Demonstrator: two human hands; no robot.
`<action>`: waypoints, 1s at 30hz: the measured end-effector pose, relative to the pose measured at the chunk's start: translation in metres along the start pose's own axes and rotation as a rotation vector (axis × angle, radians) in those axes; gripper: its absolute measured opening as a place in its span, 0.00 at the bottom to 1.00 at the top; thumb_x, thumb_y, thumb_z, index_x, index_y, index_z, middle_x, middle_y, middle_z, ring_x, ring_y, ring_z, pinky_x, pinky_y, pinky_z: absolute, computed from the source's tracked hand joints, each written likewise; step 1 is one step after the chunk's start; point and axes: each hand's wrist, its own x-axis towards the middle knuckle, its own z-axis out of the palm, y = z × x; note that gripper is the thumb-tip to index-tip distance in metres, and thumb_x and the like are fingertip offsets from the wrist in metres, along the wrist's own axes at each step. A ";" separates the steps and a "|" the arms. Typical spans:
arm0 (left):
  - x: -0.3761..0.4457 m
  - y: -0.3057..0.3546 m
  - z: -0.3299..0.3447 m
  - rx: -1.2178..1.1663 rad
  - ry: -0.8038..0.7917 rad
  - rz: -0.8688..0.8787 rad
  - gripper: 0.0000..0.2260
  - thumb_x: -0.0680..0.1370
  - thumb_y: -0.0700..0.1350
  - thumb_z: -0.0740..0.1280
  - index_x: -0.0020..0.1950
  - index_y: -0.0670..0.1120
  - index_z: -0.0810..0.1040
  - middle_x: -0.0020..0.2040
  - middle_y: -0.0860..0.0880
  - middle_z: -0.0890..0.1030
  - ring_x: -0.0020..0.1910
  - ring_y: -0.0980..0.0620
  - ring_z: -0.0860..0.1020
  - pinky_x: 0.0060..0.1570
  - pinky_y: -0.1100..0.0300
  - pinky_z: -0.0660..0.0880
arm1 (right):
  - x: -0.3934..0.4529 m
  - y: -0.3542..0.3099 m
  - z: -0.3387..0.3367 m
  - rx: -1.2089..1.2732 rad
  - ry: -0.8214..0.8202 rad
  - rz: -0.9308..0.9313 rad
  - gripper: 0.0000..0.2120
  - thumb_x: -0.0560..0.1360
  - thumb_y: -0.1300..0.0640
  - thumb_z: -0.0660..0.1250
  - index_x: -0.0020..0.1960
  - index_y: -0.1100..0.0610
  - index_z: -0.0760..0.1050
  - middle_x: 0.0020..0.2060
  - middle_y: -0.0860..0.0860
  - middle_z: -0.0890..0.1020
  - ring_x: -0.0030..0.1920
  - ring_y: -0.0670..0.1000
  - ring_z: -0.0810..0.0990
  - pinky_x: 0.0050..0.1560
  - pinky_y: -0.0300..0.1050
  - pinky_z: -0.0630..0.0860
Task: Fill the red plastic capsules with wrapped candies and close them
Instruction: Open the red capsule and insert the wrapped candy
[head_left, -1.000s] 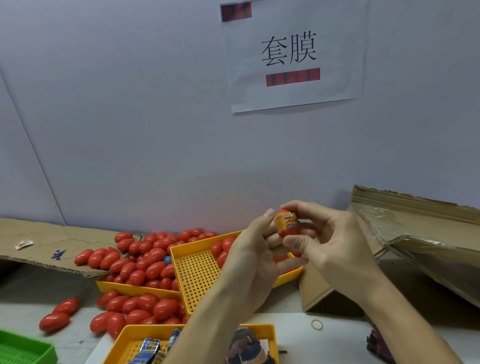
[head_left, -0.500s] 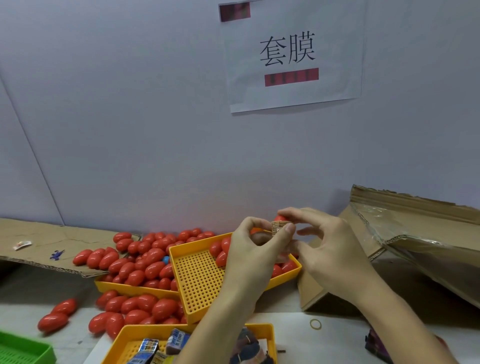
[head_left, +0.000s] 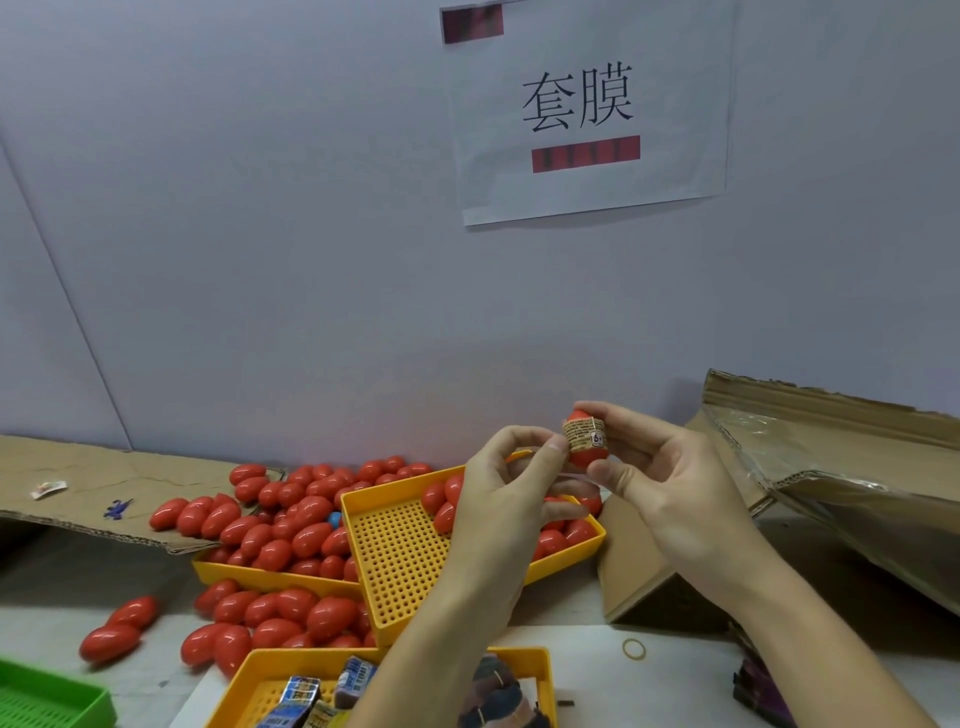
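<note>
My right hand (head_left: 675, 493) holds a red capsule (head_left: 584, 453) upright between thumb and fingers, above the tilted yellow tray (head_left: 400, 571). A printed label band wraps the capsule's middle. The thumb tip of my left hand (head_left: 498, 499) rests on that band, with the other fingers curled beside it. Several more red capsules (head_left: 291, 519) are heaped in a yellow tray behind and spill onto the table. Wrapped candies (head_left: 298, 693) lie in the nearest yellow tray (head_left: 260, 670).
Loose capsules (head_left: 111, 642) lie at the left near a green tray (head_left: 52, 701). An open cardboard box (head_left: 831, 467) with a plastic liner stands at the right, flattened cardboard (head_left: 78, 467) at the left. A rubber band (head_left: 634, 648) lies on the table.
The capsule has been turned upright and raised a little, so its label band now faces me. My left hand has slid off to its left side.
</note>
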 end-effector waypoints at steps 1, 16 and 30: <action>0.000 0.000 0.000 0.005 0.001 0.001 0.09 0.79 0.47 0.67 0.55 0.44 0.77 0.45 0.44 0.85 0.44 0.44 0.85 0.42 0.55 0.82 | 0.000 0.000 0.000 0.000 0.000 0.000 0.20 0.70 0.58 0.70 0.61 0.48 0.78 0.55 0.43 0.84 0.58 0.43 0.81 0.52 0.34 0.78; -0.001 0.001 0.001 -0.003 0.037 -0.001 0.10 0.78 0.48 0.67 0.54 0.44 0.80 0.47 0.46 0.85 0.48 0.47 0.85 0.43 0.56 0.82 | -0.001 -0.011 0.011 -0.275 0.013 -0.092 0.20 0.72 0.63 0.73 0.61 0.48 0.77 0.54 0.42 0.80 0.56 0.44 0.80 0.53 0.43 0.81; -0.009 0.010 0.004 -0.643 -0.168 -0.319 0.21 0.76 0.45 0.64 0.63 0.33 0.75 0.46 0.36 0.80 0.43 0.45 0.81 0.42 0.55 0.81 | -0.004 -0.024 0.015 -0.340 0.022 -0.151 0.23 0.63 0.48 0.76 0.58 0.46 0.79 0.50 0.41 0.82 0.54 0.44 0.80 0.52 0.38 0.79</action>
